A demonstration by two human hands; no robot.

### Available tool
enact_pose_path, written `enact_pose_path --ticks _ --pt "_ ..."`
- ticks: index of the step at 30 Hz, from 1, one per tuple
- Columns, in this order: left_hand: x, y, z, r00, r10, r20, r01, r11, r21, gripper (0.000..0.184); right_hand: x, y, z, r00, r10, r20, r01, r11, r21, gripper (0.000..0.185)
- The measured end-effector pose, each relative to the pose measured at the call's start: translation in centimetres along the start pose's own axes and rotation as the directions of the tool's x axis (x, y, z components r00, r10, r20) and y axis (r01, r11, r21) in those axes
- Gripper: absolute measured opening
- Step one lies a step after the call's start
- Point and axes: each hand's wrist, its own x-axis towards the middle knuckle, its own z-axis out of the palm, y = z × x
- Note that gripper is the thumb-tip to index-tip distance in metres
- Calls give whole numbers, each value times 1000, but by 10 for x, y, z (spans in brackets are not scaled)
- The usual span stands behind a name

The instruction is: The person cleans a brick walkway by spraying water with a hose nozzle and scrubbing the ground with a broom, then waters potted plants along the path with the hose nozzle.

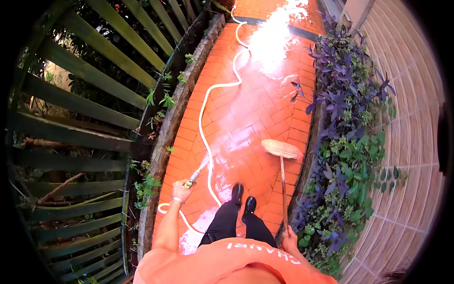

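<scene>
Wet orange brick path (227, 113) between slatted wooden fence (78, 97) and stone-edged planting bed (318, 113)

Lower centre-left, the left hand (181, 190) grips a grey-and-yellow nozzle (191, 180) spraying water (204, 163); its cream hose (202, 118) winds upward. Lower centre-right, the right hand (289, 240) has fingers curled round a brown wooden pole (283, 189) with a pale fluffy head (282, 148) on the bricks. Even sweeps, hose clear of black shoes (250, 204), should work best. The bed holds purple and green plants (338, 102).
</scene>
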Motion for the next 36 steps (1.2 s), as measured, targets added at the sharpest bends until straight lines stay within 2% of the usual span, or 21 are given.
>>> enact_pose_path --ticks 2,3,5,9,13,15,16,18,19,21,23,25,28,29,30,31,32,33,34,35,36 --pt "30 12 9 998 63 9 -63 998 -3 28 34 -36 25 972 -236 -16 234 969 -77 38" --pt "39 18 11 998 55 15 -55 998 -5 28 46 -79 34 986 -167 -16 166 985 -50 39" --pt "72 35 15 995 93 21 -92 995 -49 27 103 -147 45 982 -187 -20 188 981 52 47" --pt "145 63 8 984 173 -28 -175 981 -82 26 150 -276 45 968 -249 -27 250 954 164 47" --pt "196 92 -22 990 138 -17 -139 983 -120 24 99 -247 29 977 -177 -119 181 983 25 48" --pt "219 106 -27 992 124 20 -122 989 -89 22 64 -237 30 992 -55 -114 68 991 117 46" --pt "231 113 -26 991 109 74 -103 991 -83 20 60 -232 35 989 -53 -141 61 997 49 47" --pt "259 135 -18 988 101 120 -92 992 -81 18 65 -260 51 987 -42 -155 35 998 -44 49" --pt "266 148 -11 982 134 135 -116 985 -129 17 68 -283 59 991 34 -127 -38 999 -29 50" --pt "287 171 -2 966 207 157 -171 961 -216 16 103 -288 66 985 -114 -126 100 988 -115 49" --pt "308 186 9 958 157 238 -122 980 -158 17 169 -309 53 953 -282 -113 258 947 -193 48" --pt "328 215 18 961 153 229 -107 974 -202 18 197 -401 55 966 -232 -111 213 964 -158 47" --pt "358 231 30 961 185 204 -165 980 -110 20 307 -517 38 924 -368 -109 339 916 -215 42" --pt "371 235 35 962 192 195 -185 981 -52 20 371 -553 27 876 -471 -101 442 870 -218 32" --pt "378 250 34 969 172 180 -158 983 -89 21 386 -615 27 887 -449 -113 418 882 -220 22" --pt "385 265 33 970 158 187 -147 986 -73 21 405 -663 26 865 -488 -121 465 868 -177 22" --pt "391 280 32 971 41 235 -10 991 -132 21 423 -711 25 841 -526 -128 510 849 -135 26" --pt "398 293 32 955 -73 288 130 974 -184 21 397 -754 24 855 -513 -77 507 858 -89 28" --pt "411 280 40 964 28 263 17 986 -165 21 373 -760 24 866 -494 -78 488 869 -86 28" --pt "419 292 37 960 26 278 18 987 -157 21 347 -758 25 870 -487 -78 480 873 -91 25" --pt "427 310 37 963 36 266 8 987 -163 20 332 -752 17 869 -488 -83 479 871 -104 33"
